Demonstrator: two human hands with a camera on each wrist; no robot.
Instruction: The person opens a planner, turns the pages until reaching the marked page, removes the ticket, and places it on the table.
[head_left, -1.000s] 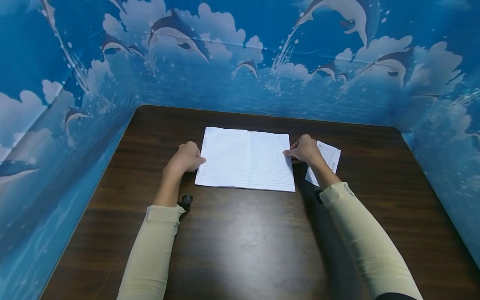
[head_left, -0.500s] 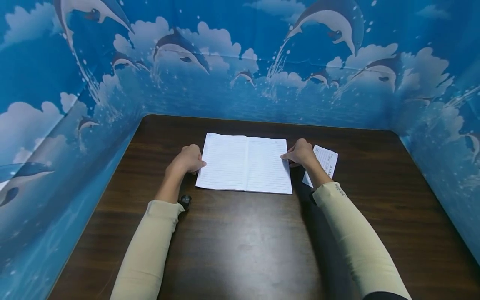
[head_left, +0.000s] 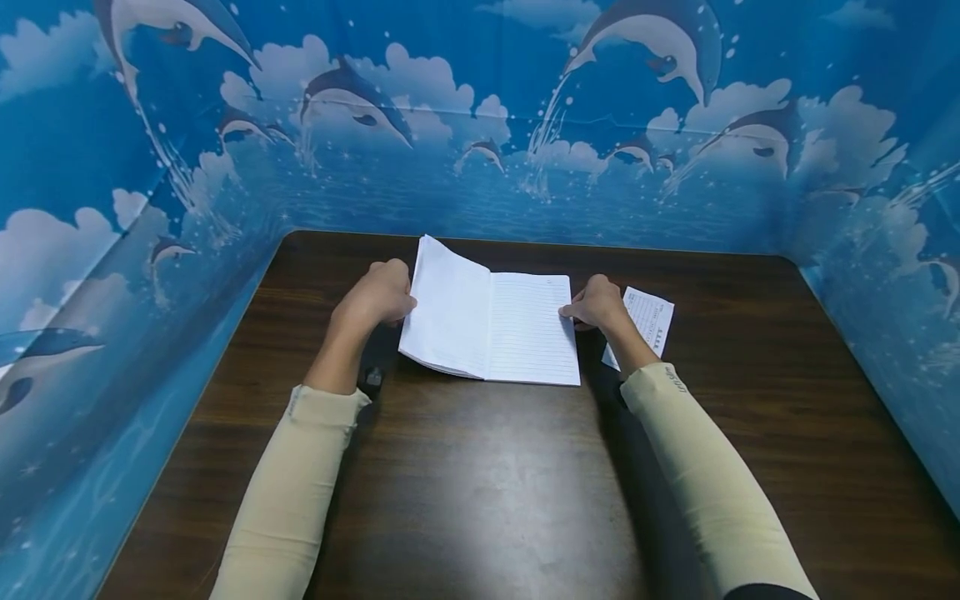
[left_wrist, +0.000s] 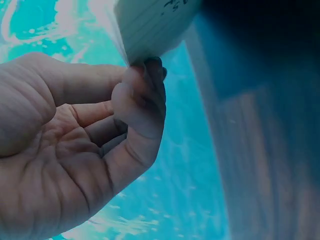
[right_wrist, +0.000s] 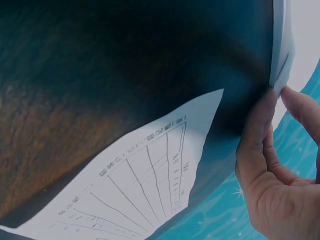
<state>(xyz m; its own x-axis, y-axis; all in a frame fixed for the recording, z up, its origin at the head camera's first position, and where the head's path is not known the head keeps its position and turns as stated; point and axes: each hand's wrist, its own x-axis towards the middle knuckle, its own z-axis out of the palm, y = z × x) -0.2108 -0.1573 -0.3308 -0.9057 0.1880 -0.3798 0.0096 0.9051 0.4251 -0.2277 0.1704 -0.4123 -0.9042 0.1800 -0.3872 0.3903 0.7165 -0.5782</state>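
Observation:
An open notebook (head_left: 531, 333) with ruled pages lies at the back middle of the table. My left hand (head_left: 377, 293) pinches the edge of its left half, which is raised and tilted up from the table. Close up in the left wrist view, thumb and curled finger of the left hand (left_wrist: 85, 135) meet on the corner of the pages (left_wrist: 150, 30). At the opposite edge my right hand (head_left: 596, 302) holds the right half, which lies low. The right wrist view shows the right hand (right_wrist: 280, 180) with thumb and finger on the page edges (right_wrist: 281, 55).
A loose printed sheet (head_left: 651, 318) lies on the dark wooden table (head_left: 480, 500), right of the notebook and partly behind the right wrist. Blue dolphin-print cloth (head_left: 435, 183) rises beyond the table's back and side edges.
The left half of the notebook has risen from flat, lifted by my left hand, which moved up slightly. My right hand stays at the right edge. The head view shifted a little earlier.

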